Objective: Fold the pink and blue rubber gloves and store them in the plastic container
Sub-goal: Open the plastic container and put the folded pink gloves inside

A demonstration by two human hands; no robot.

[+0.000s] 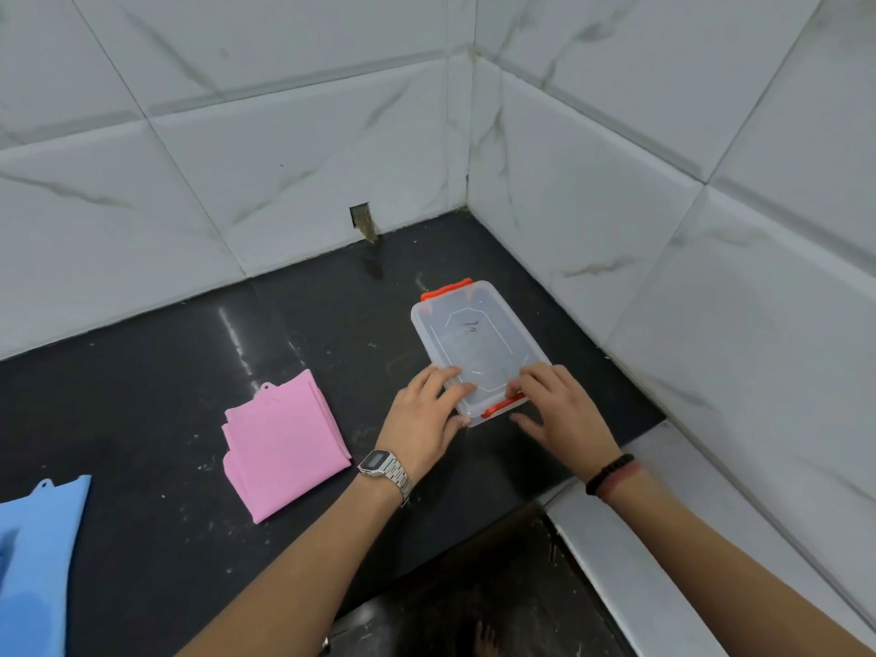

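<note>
Two bare hands met at the near end of a clear plastic container point(479, 346) that lay on a dark countertop point(156, 552) in the corner of a white tiled wall point(284, 149). Its translucent lid was on, with an orange clasp point(445, 287) at the far end and a second orange clasp point(503, 404) at the near end. The left hand point(424, 419) rested on the near left corner, fingers spread flat across the lid and thumb against the side wall, pressing rather than closing round anything. The right hand point(561, 410) lay with its fingertips at the near clasp, the fingers curled lightly; whether they pinched the clasp or merely touched it could not be told from where I stood. A metal wristwatch point(385, 469) sat on the left wrist and a dark beaded band point(609, 472) on the right. The pink glove point(284, 443), folded to a flat, roughly square packet, lay on the countertop to the left of the container and apart from it. The blue glove point(38, 552) lay farther left, cut off by the picture's edge.
</note>
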